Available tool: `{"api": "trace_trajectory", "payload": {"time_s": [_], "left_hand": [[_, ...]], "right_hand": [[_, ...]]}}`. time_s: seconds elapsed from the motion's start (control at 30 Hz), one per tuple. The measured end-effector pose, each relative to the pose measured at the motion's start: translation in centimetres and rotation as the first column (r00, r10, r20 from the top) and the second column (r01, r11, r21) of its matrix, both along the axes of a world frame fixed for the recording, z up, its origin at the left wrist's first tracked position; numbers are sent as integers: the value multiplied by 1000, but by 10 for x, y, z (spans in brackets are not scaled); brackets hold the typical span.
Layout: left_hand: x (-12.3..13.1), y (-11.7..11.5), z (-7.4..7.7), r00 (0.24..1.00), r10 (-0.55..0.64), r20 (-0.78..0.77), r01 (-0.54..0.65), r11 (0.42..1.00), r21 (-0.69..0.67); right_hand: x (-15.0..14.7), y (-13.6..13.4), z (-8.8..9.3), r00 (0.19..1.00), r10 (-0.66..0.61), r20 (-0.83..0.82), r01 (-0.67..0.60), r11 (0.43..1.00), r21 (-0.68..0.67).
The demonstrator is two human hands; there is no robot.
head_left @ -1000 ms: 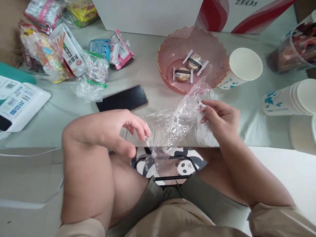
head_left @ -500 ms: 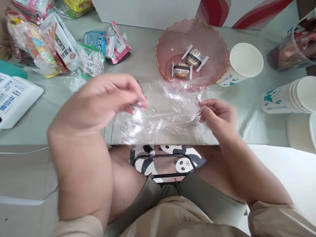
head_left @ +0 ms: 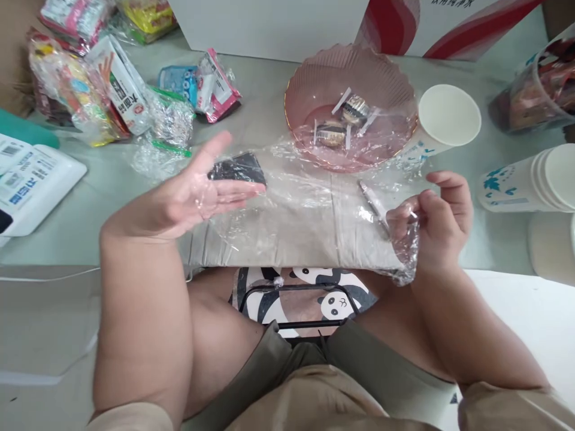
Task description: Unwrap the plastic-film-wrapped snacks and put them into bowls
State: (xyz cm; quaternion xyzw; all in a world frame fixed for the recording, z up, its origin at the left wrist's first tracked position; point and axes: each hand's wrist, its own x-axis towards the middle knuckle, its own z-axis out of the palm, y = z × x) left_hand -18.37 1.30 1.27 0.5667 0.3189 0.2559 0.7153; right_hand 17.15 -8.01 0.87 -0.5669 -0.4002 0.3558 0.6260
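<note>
A thin, crinkled sheet of clear plastic (head_left: 300,200) stretches between my hands above the table edge. My left hand (head_left: 193,188) is spread with its fingers straight and thumb raised, against the plastic's left end. Beside its fingers lies a dark flat rectangular object (head_left: 241,169). My right hand (head_left: 438,218) pinches the gathered right end of the plastic. A slim pen-like object (head_left: 374,203) shows through the plastic by that hand. Beyond, a pink ribbed bowl (head_left: 309,72) with a gold rim holds two wrapped round snacks (head_left: 354,109), and the plastic overlaps its near side.
A paper cup (head_left: 442,129) stands right of the bowl, with stacked paper cups (head_left: 512,182) farther right. Behind them is a clear tub (head_left: 521,105) of packets. Snack bags (head_left: 119,90) crowd the left, near a white package (head_left: 40,185). A large white-and-red box (head_left: 274,27) stands behind.
My left hand has opened from a pinch and let go of the plastic. My right hand has moved right, drawing the plastic along, uncovering the dark object and the pen-like one.
</note>
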Motion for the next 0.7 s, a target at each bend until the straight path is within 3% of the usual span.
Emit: {"api": "trace_trajectory", "payload": {"time_s": [0.1, 0.17, 0.23, 0.3, 0.33, 0.4, 0.5, 0.6, 0.7], "left_hand": [[-2, 7, -9, 943, -168, -287, 158, 986, -59], [6, 10, -9, 935, -97, -342, 94, 995, -25], [17, 11, -5, 959, 220, -180, -207, 974, 88], [25, 9, 4, 834, 544, 92, -550, 831, 84], [27, 7, 8, 780, 602, 170, -615, 788, 35], [29, 3, 15, 812, 551, 195, -559, 829, -15], [33, -2, 14, 918, 387, 92, -395, 914, 94], [37, -2, 6, 909, 411, 63, -414, 881, 227], [38, 0, 5, 882, 441, 163, -471, 831, 297]], "right_hand": [[5, 1, -4, 1000, -2, 23, 3, 1000, -31], [6, 2, -5, 999, 8, 51, -5, 998, -57], [5, 1, -5, 998, 9, 58, -5, 997, -72], [3, 1, -4, 999, -17, 33, 19, 997, -75], [1, 1, -3, 999, -36, 14, 37, 997, -72], [-2, 2, -1, 998, -54, -14, 53, 997, -62], [-3, 3, -1, 999, -26, -42, 23, 997, -68], [2, 4, -3, 997, 55, -51, -59, 995, -83], [11, 8, -8, 989, 148, -4, -147, 986, -74]]}}
